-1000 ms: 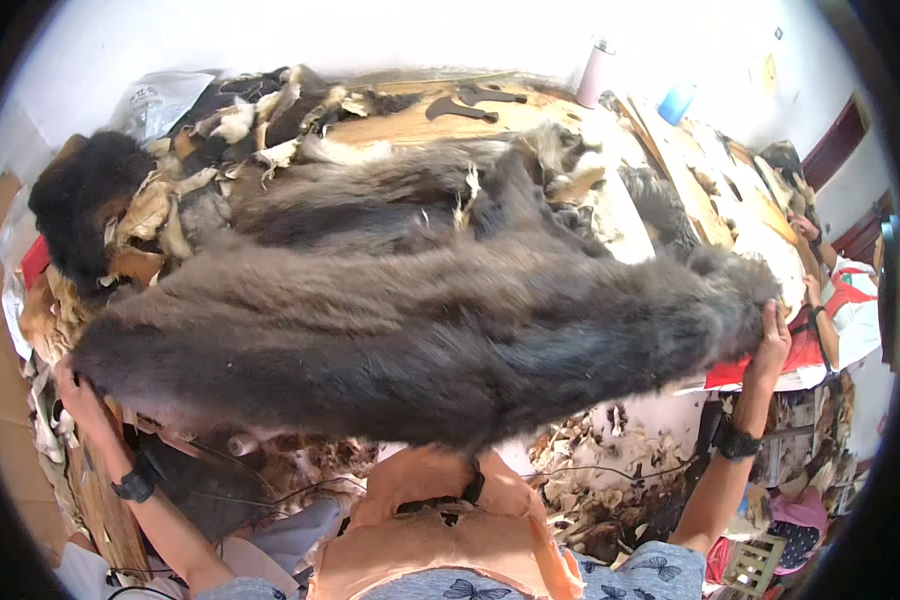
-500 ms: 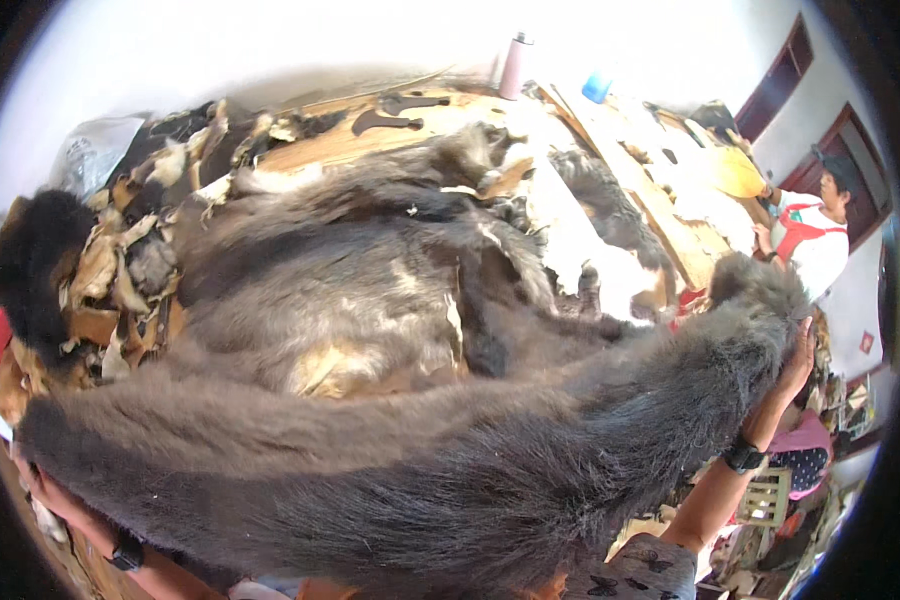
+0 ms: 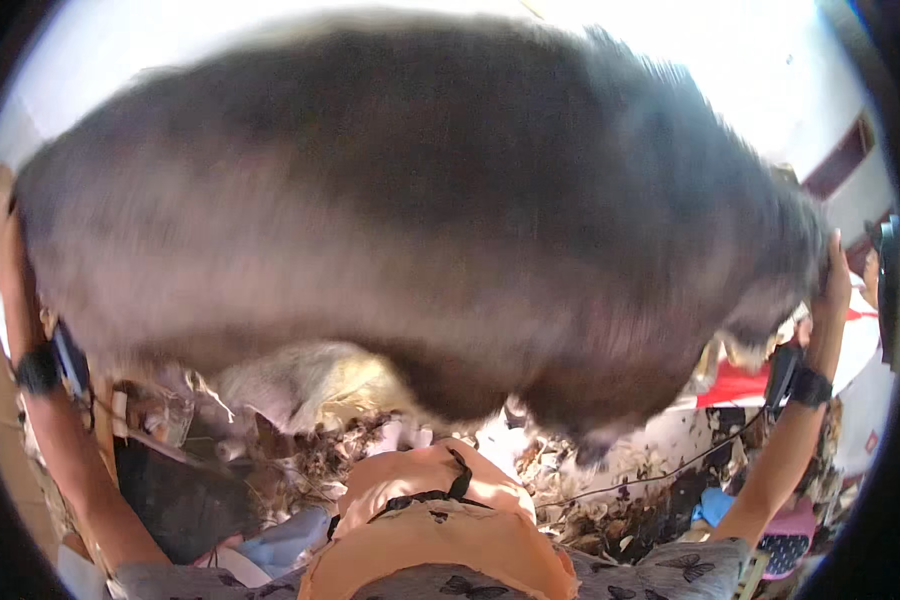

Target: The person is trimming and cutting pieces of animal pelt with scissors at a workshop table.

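Raised since earlier frame: dark fur pelt (image 3: 420,200), motion-blurred, spread ahead of peach apron (image 3: 435,545); left grip (image 3: 6,225) clasping end left of apron, right grip (image 3: 837,275) clasping end right of apron.

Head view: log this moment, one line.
dark fur pelt: held up, blurred | left hand: holding its left edge | right hand: holding its right edge | peach apron: lower centre

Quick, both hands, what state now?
Left hand: holding the pelt by its left end.
Right hand: holding its right end.
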Available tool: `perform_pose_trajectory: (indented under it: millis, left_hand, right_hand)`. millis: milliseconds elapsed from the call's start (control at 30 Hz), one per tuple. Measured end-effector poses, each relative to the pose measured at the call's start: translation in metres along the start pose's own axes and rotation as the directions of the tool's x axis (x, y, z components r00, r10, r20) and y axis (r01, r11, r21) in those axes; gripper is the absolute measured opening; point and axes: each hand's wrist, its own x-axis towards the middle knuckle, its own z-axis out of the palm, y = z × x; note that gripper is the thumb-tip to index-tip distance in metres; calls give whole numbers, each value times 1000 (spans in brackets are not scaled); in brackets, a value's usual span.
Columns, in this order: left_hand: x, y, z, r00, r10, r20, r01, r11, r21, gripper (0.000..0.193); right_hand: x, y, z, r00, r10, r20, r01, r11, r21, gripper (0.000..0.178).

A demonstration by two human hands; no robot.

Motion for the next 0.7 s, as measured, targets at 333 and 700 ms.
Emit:
perform_pose_trajectory:
  millis: [333, 700]
  left_hand:
    - [165, 3, 178, 992, -116, 59, 123, 982, -145, 36]
    - [-17, -1, 281, 578, -416, 701, 697, 699, -160, 39]
  right_hand:
    - [212, 44, 149, 904, -320, 284, 426, 621, -658, 49]
    - [133, 208, 208, 888, 325, 324, -287, 944, -162, 36]
